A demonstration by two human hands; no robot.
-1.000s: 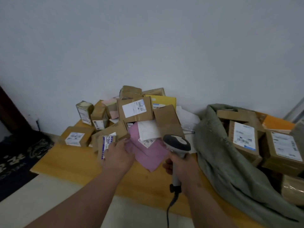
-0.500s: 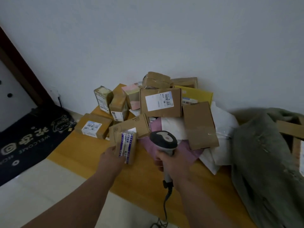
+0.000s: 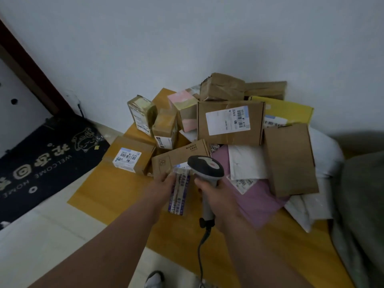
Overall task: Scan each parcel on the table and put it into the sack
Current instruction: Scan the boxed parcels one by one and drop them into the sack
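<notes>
Head view, near to far. At 6 o'clock, a shoe (image 3: 154, 279) shows on the pale floor (image 3: 37, 242), beside the scanner's cable (image 3: 200, 252). Both forearms reach up from the lower edge over the bench (image 3: 108, 194). The left hand (image 3: 161, 185) grips a small parcel (image 3: 179, 193) with purple-striped labels, fingers curled round its left side, holding it above the bench near centre. Just to its right, at 3 o'clock from the parcel, the right hand (image 3: 216, 196) is clamped round the handle of a scanner (image 3: 205, 169), whose dark head stands over the parcel's top end. Beyond the hands lies the heap of parcels: a flat carton (image 3: 178, 156) marked "MOBILE CASE" directly behind, a labelled box (image 3: 129, 155) at 10 o'clock, a pink mailer (image 3: 255, 202) and white mailers (image 3: 246, 163) at 3 o'clock, with a plain brown box (image 3: 289, 160) leaning over them. Farther back, a large labelled box (image 3: 229, 122) stands on edge at 12 o'clock, with smaller taped boxes (image 3: 143, 113) to its left and a yellow box (image 3: 288, 111) to its right. The grey-green sack (image 3: 361, 204) occupies the right edge at 3 o'clock. A dark doormat (image 3: 41, 161) lies on the floor at 9 o'clock; the wall (image 3: 187, 38) closes the scene.
</notes>
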